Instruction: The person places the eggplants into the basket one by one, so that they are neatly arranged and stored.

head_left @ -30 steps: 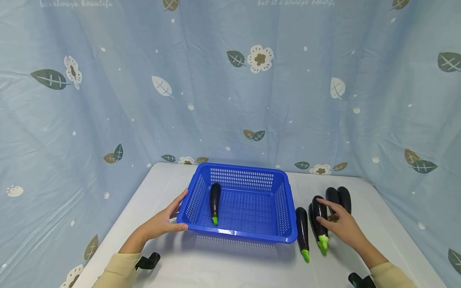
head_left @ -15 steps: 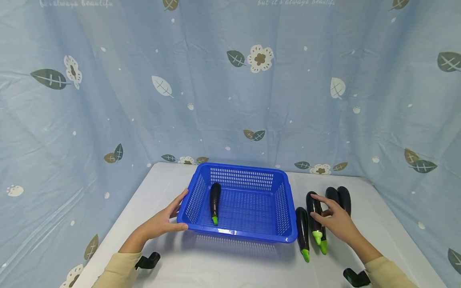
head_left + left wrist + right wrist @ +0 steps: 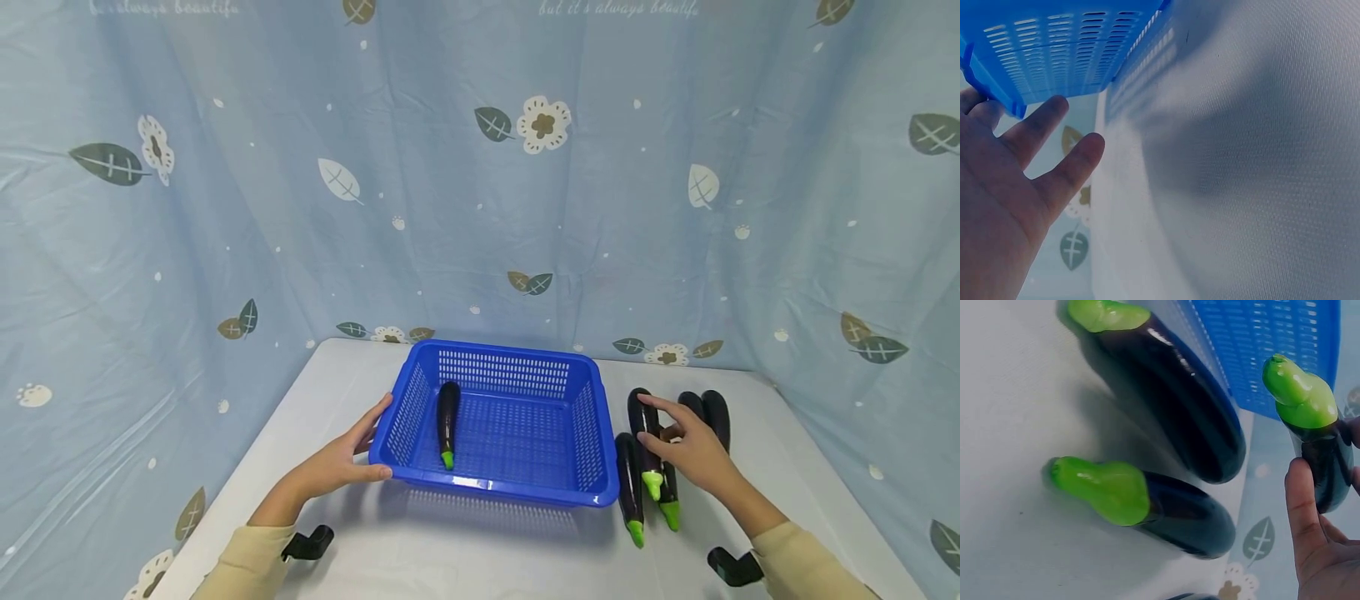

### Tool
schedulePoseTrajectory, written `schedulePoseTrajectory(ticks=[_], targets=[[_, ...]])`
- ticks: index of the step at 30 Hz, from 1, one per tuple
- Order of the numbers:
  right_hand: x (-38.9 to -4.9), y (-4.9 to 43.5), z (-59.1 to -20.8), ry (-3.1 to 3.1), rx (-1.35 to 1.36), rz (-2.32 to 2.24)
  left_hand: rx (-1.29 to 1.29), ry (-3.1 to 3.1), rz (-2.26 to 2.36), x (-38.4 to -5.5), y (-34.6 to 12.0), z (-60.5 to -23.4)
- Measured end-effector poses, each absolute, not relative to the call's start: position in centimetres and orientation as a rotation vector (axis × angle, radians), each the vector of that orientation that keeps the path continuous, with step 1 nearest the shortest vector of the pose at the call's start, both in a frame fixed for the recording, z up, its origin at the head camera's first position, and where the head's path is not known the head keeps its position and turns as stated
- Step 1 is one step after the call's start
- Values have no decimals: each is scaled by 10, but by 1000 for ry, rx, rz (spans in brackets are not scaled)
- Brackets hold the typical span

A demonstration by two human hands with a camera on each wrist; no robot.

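A blue plastic basket [image 3: 517, 492] with slotted walls sits at mid-table, one dark eggplant [image 3: 447, 421] with a green stem end inside at its left. My left hand [image 3: 333, 462] grips the basket's left rim, thumb by the near corner; in the left wrist view two fingers spread straight below the rim. Between thumb and fingers, my right hand [image 3: 693, 450] pinches another eggplant [image 3: 1310, 412], held above the table just right of the basket. Below it lie an eggplant [image 3: 1166, 394] beside the basket wall and a second table eggplant [image 3: 1185, 512], partly covered in the head view.
Two more eggplants [image 3: 716, 417] lie side by side behind my right hand, partly hidden by it. A white cloth covers the table [image 3: 465, 558]. Beyond its back edge hangs a blue curtain [image 3: 420, 208] with leaves and flowers.
My right hand has lifted the eggplant from beside its neighbour and moved it left and away from me, toward the basket. My left hand and the basket stay in place.
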State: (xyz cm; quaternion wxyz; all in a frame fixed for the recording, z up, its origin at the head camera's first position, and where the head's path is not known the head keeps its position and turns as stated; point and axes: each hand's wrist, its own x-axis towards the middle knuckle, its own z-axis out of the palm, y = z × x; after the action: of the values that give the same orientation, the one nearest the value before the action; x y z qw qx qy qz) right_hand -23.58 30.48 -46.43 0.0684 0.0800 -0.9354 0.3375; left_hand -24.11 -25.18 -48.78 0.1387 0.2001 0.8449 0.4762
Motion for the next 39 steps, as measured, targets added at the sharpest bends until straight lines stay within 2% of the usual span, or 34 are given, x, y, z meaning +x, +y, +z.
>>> schedulePoseTrajectory(ticks=[16,39], targets=[[-244,289,-439,-2810,292,1059,609,2479,1371,-242,-252,-490],[-270,241,-414,-2790,424,1247,604,2474,1377,-240,-252,-490]])
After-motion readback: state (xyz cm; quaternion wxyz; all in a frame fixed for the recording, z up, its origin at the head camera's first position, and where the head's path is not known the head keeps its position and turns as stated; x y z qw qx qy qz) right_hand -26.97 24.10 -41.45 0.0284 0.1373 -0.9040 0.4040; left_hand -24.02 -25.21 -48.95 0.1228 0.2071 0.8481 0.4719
